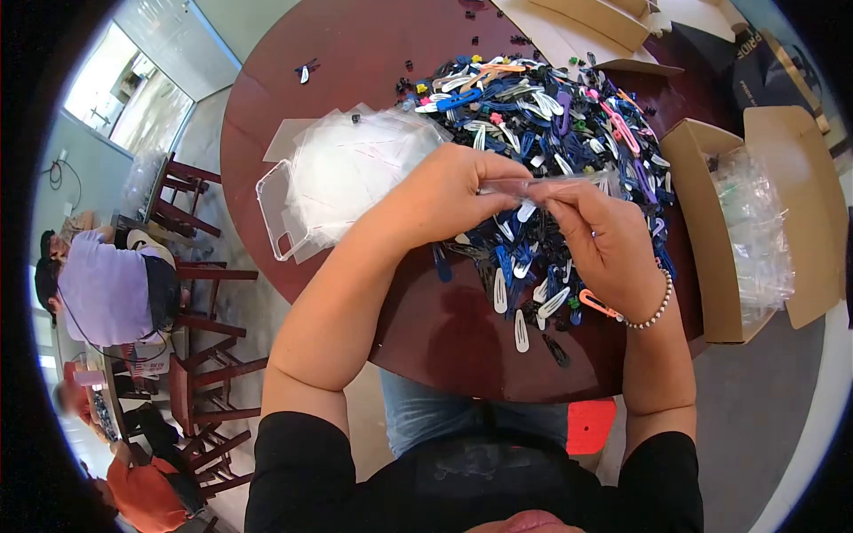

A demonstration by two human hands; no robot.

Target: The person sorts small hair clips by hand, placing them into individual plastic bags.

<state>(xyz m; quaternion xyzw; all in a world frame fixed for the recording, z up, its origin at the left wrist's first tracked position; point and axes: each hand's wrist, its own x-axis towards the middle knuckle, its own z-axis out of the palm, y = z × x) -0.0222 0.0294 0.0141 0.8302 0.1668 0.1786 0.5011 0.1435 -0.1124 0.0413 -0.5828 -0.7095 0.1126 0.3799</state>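
Both my hands pinch the edge of a clear plastic bag above a heap of hair clips. My left hand grips one side of the bag with thumb and fingers together. On the other side, my right hand, with a beaded bracelet at the wrist, has its fingers closed on the plastic. Part of the bag is hidden by my fingers. Beneath lies the pile of hair clips in black, blue, white, pink, purple and orange. A stack of clear bags lies left of my left hand.
A clear plastic case lies beside the bag stack on the round dark red table. At right, a cardboard box holds filled clear bags. More cardboard lies at the back. Wooden stools and other people are at left.
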